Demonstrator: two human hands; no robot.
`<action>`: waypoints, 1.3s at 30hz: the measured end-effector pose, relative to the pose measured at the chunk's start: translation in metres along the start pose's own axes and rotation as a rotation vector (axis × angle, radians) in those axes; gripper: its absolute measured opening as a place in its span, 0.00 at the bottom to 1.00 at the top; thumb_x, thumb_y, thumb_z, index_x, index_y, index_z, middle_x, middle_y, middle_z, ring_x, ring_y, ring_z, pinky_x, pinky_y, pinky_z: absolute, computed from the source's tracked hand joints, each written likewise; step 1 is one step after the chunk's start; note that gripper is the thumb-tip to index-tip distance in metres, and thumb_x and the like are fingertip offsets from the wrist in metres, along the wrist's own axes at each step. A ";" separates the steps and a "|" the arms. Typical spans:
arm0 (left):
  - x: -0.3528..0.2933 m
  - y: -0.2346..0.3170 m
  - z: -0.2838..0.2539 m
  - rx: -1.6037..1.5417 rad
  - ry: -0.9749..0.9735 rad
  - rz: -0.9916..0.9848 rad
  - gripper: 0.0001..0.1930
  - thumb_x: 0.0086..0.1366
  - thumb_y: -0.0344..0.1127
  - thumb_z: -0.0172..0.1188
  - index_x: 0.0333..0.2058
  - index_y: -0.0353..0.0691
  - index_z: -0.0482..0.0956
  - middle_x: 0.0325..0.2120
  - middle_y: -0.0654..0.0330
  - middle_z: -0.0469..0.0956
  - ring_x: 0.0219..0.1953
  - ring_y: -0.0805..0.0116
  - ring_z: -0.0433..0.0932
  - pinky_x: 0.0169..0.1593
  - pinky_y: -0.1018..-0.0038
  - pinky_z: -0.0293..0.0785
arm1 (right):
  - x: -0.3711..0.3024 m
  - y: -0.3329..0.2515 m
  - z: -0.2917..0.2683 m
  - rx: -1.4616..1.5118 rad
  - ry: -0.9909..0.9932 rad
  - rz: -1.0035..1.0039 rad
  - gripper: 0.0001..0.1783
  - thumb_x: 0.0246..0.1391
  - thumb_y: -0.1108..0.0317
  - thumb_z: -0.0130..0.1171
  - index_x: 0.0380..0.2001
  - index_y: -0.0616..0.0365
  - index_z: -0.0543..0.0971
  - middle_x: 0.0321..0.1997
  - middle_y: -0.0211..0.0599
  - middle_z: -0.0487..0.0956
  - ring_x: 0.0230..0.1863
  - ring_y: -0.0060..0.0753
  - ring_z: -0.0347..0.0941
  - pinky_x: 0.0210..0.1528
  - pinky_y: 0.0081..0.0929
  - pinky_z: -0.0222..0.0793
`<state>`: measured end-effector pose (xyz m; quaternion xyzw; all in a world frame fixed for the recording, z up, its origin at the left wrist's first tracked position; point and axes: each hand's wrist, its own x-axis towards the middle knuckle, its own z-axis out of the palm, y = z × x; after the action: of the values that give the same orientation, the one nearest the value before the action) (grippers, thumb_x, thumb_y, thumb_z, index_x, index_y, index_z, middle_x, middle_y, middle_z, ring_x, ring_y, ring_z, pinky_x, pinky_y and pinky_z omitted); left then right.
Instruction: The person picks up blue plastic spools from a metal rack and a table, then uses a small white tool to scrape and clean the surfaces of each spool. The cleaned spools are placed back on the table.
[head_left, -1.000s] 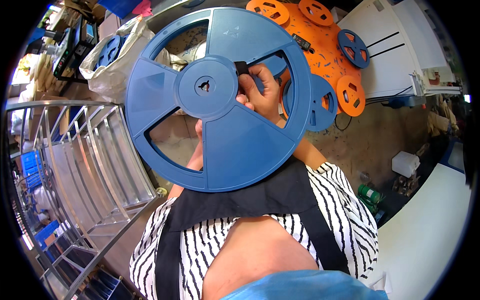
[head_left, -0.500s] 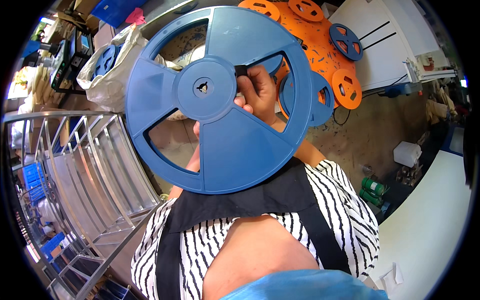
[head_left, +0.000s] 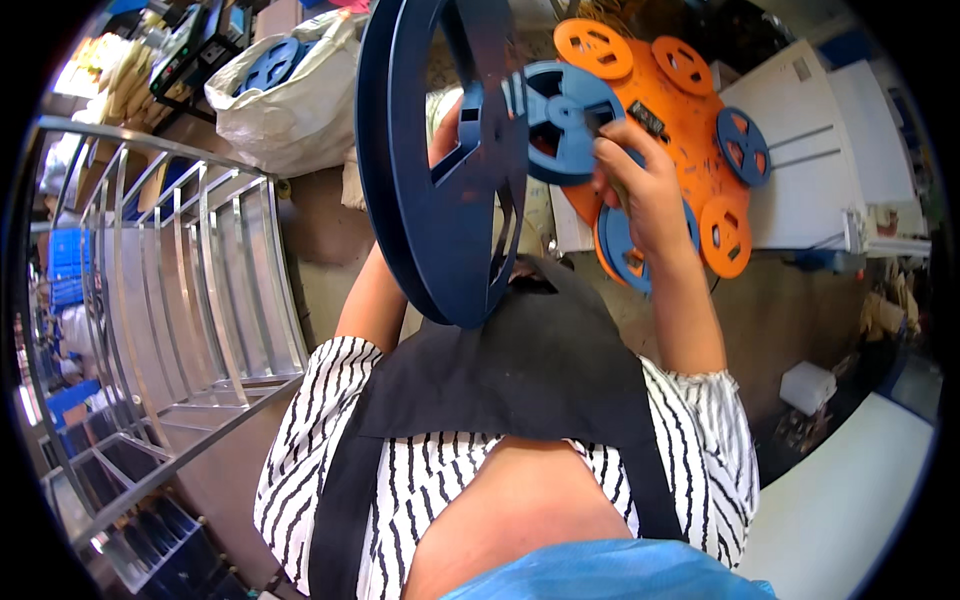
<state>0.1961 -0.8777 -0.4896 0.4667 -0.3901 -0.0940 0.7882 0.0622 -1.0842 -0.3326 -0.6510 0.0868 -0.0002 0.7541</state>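
Note:
A large blue plastic reel [head_left: 425, 220] stands nearly edge-on in front of my chest, its two flanges and the gap between them showing. My left hand [head_left: 446, 132] grips it near the hub; most of the fingers are hidden by the near flange. To the right, my right hand [head_left: 642, 182] is off the reel, with its fingers curled together. Something small and dark may be in that pinch, but I cannot make it out. Just beyond the right hand, another blue reel [head_left: 570, 115] lies at the edge of an orange round surface [head_left: 675, 130].
Several small orange and blue reels ring the orange surface, including an orange one [head_left: 725, 236]. A white sack [head_left: 290, 120] with blue reels in it stands at the far left. Nearer on the left is a metal rack [head_left: 180, 290]. A white tabletop [head_left: 850, 490] lies at the lower right.
The blue reel has turned from face-on to nearly edge-on. My right hand has left its hub and moved right. The whole view has shifted slightly.

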 end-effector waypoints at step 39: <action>0.009 0.054 0.062 0.123 0.075 -0.212 0.25 0.60 0.30 0.59 0.57 0.36 0.68 0.51 0.52 0.73 0.52 0.63 0.74 0.54 0.67 0.73 | -0.009 -0.073 0.015 -0.141 -0.551 0.348 0.12 0.58 0.58 0.56 0.29 0.56 0.73 0.16 0.25 0.72 0.13 0.09 0.62 0.14 0.09 0.52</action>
<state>0.1469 -0.8937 -0.4253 0.5559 -0.3137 -0.1354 0.7578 0.0635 -1.0799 -0.2580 -0.6527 -0.0108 0.3107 0.6909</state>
